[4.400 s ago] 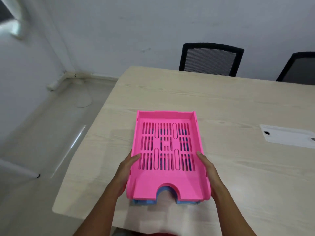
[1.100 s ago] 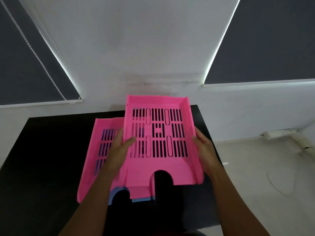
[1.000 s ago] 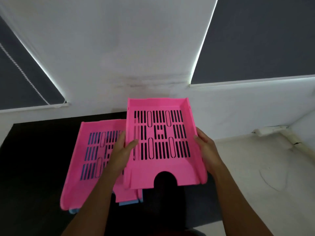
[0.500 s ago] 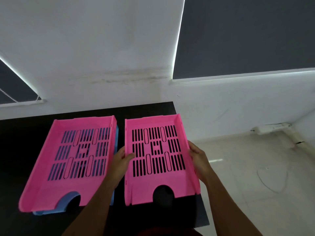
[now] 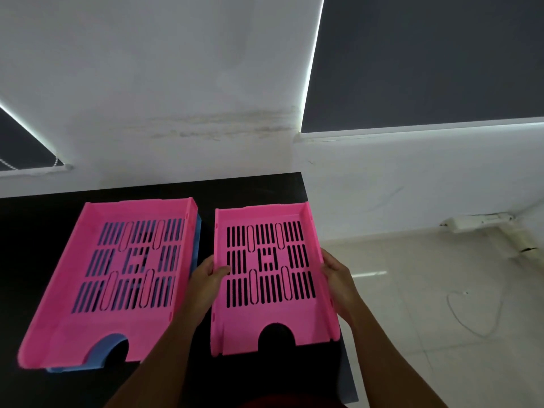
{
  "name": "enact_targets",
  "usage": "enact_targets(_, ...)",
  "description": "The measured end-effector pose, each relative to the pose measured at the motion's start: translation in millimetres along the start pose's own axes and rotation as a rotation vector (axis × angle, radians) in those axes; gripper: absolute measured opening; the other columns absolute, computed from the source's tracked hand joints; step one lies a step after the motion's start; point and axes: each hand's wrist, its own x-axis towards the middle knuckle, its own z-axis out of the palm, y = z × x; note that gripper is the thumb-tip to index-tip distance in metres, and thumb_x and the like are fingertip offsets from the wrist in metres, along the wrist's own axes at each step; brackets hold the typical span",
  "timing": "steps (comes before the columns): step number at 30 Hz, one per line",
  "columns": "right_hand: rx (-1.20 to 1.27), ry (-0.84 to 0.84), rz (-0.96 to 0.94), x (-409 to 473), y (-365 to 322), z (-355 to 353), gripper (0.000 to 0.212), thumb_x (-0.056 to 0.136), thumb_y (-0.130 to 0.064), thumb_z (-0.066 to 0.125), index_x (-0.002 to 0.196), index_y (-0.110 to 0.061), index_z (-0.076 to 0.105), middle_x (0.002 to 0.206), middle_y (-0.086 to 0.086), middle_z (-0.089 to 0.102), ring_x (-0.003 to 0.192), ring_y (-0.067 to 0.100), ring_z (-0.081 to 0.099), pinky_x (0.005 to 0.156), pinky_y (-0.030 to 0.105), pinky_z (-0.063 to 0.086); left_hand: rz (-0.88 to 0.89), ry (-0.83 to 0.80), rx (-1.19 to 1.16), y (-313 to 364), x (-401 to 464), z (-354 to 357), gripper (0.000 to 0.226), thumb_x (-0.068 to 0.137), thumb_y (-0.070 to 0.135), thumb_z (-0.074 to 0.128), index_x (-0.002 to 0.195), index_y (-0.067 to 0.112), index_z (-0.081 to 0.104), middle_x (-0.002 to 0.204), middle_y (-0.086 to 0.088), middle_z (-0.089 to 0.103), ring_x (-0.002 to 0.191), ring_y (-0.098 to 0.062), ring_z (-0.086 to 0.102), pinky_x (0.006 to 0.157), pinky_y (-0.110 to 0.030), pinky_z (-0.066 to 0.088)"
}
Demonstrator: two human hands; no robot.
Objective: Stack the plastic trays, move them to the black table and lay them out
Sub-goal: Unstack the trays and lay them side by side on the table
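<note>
Left hand (image 5: 207, 277) grips left wall of right pink tray (image 5: 272, 278), thumb hooked inside over the slots; right hand (image 5: 338, 282) clasps its right wall, fingers hidden beneath. Tray sits at black table (image 5: 259, 187) right end; contact with the surface hard to tell. Just beside, left: second pink tray (image 5: 114, 278) stacked on a blue tray (image 5: 104, 353), mostly hidden, edges showing. Count: two pink, one blue.
</note>
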Motion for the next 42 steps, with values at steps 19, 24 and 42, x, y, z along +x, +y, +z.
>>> enact_targets(19, -0.129, 0.086, -0.239, -16.5, -44.7, 81.7, 0.049, 0.104, -0.015, 0.051, 0.152, -0.023, 0.045, 0.149, -0.006, 0.055, 0.126, 0.004, 0.059, 0.107, 0.033, 0.046, 0.177, 0.054, -0.189, 24.8, -8.0, -47.2, 0.059, 0.094, 0.014, 0.06, 0.15, 0.015, 0.041, 0.155, -0.004, 0.045, 0.139, -0.014, 0.043, 0.106, -0.028, 0.034)
enact_targets(24, -0.148, 0.012, -0.26, -27.8, -48.6, 137.9, 0.053, 0.103, -0.012, 0.053, 0.154, -0.017, 0.041, 0.16, 0.001, 0.043, 0.138, 0.007, 0.039, 0.111, 0.031, 0.031, 0.234, 0.087, -0.228, 22.4, -10.7, -100.9, 0.058, 0.094, 0.008, 0.061, 0.149, 0.01, 0.042, 0.151, -0.006, 0.049, 0.132, -0.012, 0.047, 0.104, -0.023, 0.037)
enact_targets(42, 0.009, -0.098, -0.196, -69.0, -14.7, 289.3, 0.047, 0.109, -0.024, 0.04, 0.154, -0.01, 0.041, 0.16, 0.013, 0.043, 0.144, 0.022, 0.043, 0.119, 0.044, 0.035, 0.153, 0.121, -0.282, -56.0, -18.8, -302.2, 0.062, 0.098, 0.026, 0.055, 0.154, 0.017, 0.03, 0.133, -0.005, 0.059, 0.095, -0.016, 0.072, 0.075, -0.04, 0.062)
